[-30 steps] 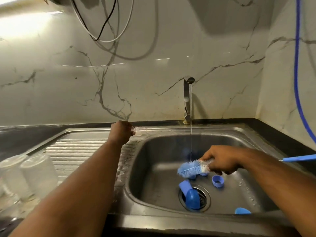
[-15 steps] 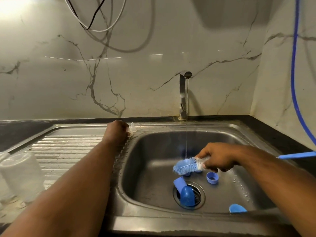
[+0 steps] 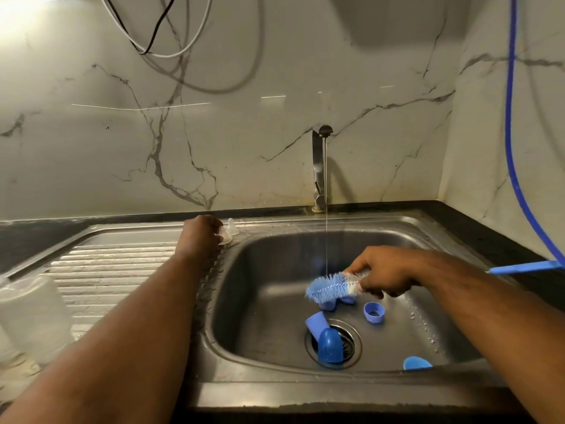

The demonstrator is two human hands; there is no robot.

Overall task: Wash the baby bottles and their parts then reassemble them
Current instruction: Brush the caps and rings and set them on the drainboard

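Observation:
My right hand (image 3: 385,275) grips a blue bottle brush (image 3: 328,287) near its bristles, holding it under a thin stream from the tap (image 3: 319,169); the brush's blue handle (image 3: 526,266) sticks out past my forearm. My left hand (image 3: 200,232) reaches to the sink's back ledge and curls round a clear silicone teat (image 3: 225,237); a second clear teat (image 3: 232,226) stands just beyond it. In the steel sink (image 3: 269,325) lie blue parts: a dome cap (image 3: 330,345) over the drain, a ring collar (image 3: 373,312) and another cap (image 3: 416,362) at the front.
Clear upturned bottles (image 3: 30,313) stand on the ribbed drainboard (image 3: 116,270) at far left. A blue hose (image 3: 510,142) hangs down the right wall, and cables (image 3: 159,35) dangle above. More blue pieces (image 3: 336,302) lie under the brush.
My left hand has settled lower on the ledge over the teat. The view has shifted slightly; the brush stays under the stream.

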